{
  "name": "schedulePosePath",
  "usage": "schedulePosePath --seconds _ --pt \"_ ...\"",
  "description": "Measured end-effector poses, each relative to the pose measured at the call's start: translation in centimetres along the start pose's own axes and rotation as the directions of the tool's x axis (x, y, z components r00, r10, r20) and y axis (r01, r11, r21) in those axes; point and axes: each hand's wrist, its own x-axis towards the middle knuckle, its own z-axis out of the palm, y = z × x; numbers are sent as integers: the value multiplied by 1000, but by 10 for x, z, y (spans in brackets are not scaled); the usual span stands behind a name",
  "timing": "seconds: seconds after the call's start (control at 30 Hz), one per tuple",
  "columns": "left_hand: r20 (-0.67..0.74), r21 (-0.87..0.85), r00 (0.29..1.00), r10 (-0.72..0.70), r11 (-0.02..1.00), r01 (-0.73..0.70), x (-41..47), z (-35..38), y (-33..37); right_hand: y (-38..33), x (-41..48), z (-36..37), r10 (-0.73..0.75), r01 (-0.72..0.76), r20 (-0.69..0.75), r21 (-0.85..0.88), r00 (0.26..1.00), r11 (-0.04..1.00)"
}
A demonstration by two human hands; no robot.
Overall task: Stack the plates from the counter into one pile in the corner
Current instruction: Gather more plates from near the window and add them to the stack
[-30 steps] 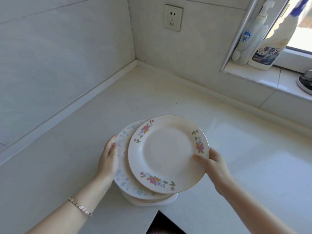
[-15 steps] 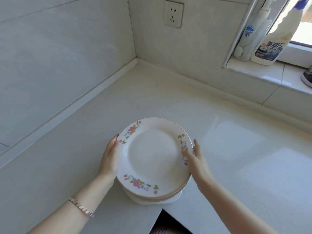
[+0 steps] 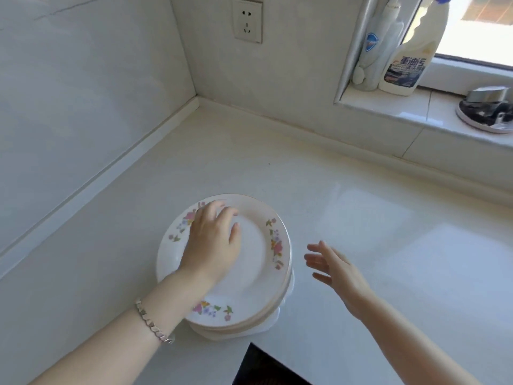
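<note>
Head view showed a pile of plates (image 3: 258,315) sitting on the white surface (image 3: 361,218) near its front edge, well apart from the corner (image 3: 197,99) where the two tiled walls met. The top plate (image 3: 258,245) was cream with a gold rim and small sprays of pink flowers; under it several more rims showed, a little out of line on the near right side.

To my eye these were glazed ceramic: stiff, smooth, likely slippery under a dry palm, and breakable if one slid off. Several together would be heavy. I would have taken the pile from below at opposite rims with both hands, or pushed it along the surface from its lowest plate, since pressing only on top could let the upper ones skate.

The person's left hand (image 3: 213,243) lay palm down on the top plate, reaching across from the near left, with a silver bracelet (image 3: 154,323) at the wrist. Its fingers (image 3: 219,211) were loosely spread and curled toward the far left rim, resting on the plate without gripping anything. The right hand (image 3: 336,270) hung just beside the pile on its right, clear of the rim, palm turned inward, fingers wide and holding nothing.

On the window ledge (image 3: 388,107) stood two cleaner bottles (image 3: 408,59).
</note>
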Motion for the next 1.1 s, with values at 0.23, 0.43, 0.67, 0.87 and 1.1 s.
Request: schedulePosePath --seconds 0.23,0.43,0.67,0.87,1.1 --pt "403 -186 894 196 974 -130 33 60 161 35 -34 -175 151 -123 -303 110 941 986" --pt "595 -185 772 224 973 -140 19 141 275 92 -64 -325 363 -155 -461 429 810 890" --pt "677 -165 720 154 985 -54 -5 220 345 138 -58 -468 589 64 -487 803 645 593" --pt "666 -166 743 61 984 68 -11 247 365 145 -32 -509 625 285 -492 868 606 407" --pt "697 -208 716 31 965 160 -12 259 369 170 -44 -507 526 351 -542 835 655 424"
